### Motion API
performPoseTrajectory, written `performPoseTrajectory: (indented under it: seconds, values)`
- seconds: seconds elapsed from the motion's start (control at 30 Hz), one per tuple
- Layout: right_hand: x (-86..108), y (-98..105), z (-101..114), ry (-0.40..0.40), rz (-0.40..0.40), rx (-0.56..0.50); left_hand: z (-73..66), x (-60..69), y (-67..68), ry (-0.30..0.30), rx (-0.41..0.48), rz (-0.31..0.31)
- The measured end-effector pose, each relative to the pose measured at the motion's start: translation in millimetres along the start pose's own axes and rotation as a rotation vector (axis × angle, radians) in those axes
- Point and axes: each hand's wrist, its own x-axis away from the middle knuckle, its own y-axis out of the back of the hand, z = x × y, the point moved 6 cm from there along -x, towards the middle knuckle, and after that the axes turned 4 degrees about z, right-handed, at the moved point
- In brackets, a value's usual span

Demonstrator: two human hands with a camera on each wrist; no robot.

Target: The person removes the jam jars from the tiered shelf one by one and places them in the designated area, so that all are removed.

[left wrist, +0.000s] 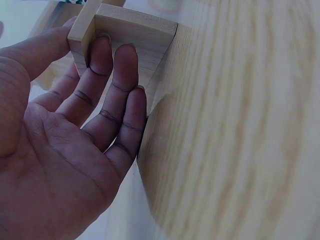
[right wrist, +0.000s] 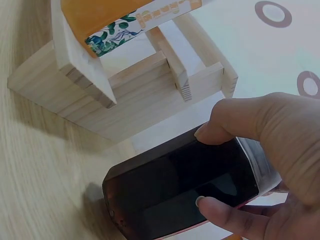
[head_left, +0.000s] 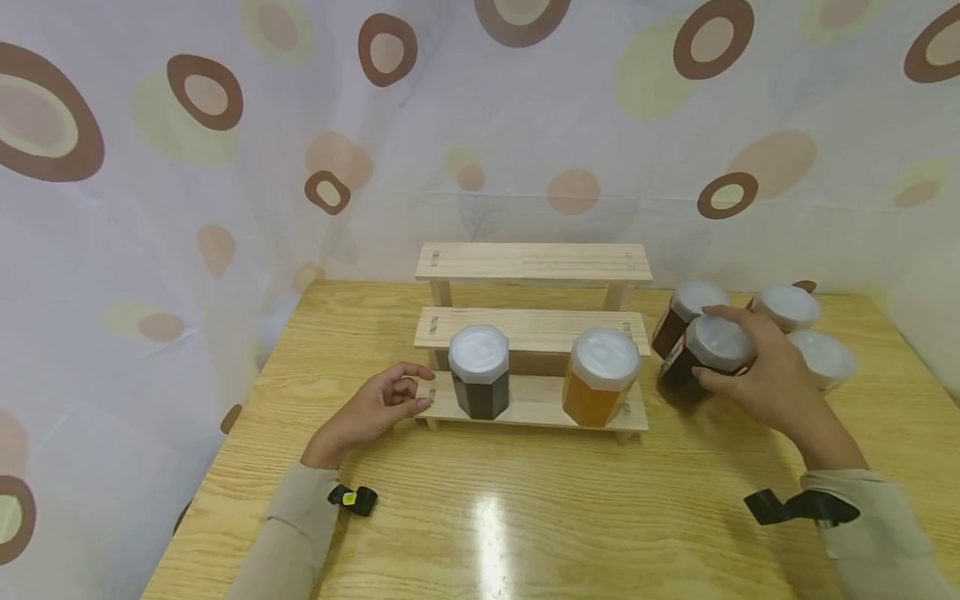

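Observation:
My right hand (head_left: pixel 776 379) grips a dark jar (right wrist: pixel 170 185) with a frosted white lid near its top, thumb on one side and fingers on the other. The jar is close to the table right of a three-step wooden stand (head_left: pixel 532 327); I cannot tell whether its base touches. At the stand's left end, my left hand (head_left: pixel 378 408) holds the end of the lowest step, thumb and fingers on either side of the board (left wrist: pixel 135 20). On that step stand a dark jar (head_left: pixel 482 375) at the left and an orange jar (head_left: pixel 600 379) at the right.
Several more white-lidded jars are grouped around my right hand, among them a dark jar (head_left: pixel 690 304) behind it and a jar (head_left: pixel 823 358) to its right. A patterned cloth (head_left: pixel 525 125) hangs behind the wood-grain table (head_left: pixel 420 517).

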Motion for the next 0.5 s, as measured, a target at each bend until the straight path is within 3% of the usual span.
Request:
performPoseTrajectory:
  seconds: [0.5]
  values:
    - [2.3,-10.4,-9.7,0.035,0.008,-0.021,1.5,-0.2,0.4,0.006,-0.002,-0.005]
